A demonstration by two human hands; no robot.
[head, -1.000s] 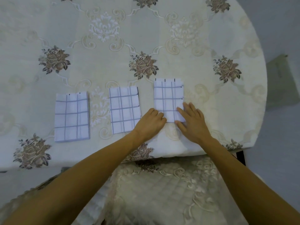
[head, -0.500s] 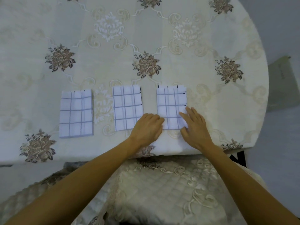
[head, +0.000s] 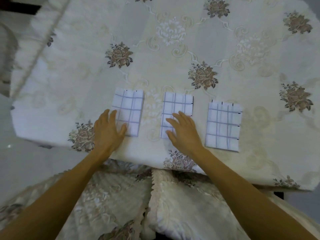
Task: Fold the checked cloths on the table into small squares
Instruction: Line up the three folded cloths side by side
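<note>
We have left the folded white cloth with blue checks [head: 223, 125] on the right and slid both hands over. Our left hand [head: 108, 130] lies flat on the left checked cloth [head: 131, 108], fingers straight and close. Our right hand [head: 183, 132] rests on the middle checked cloth [head: 180, 104], fingers spread. All three lie folded in a row on the cream flowery tablecloth [head: 173, 58], so we seem nearly done.
</note>
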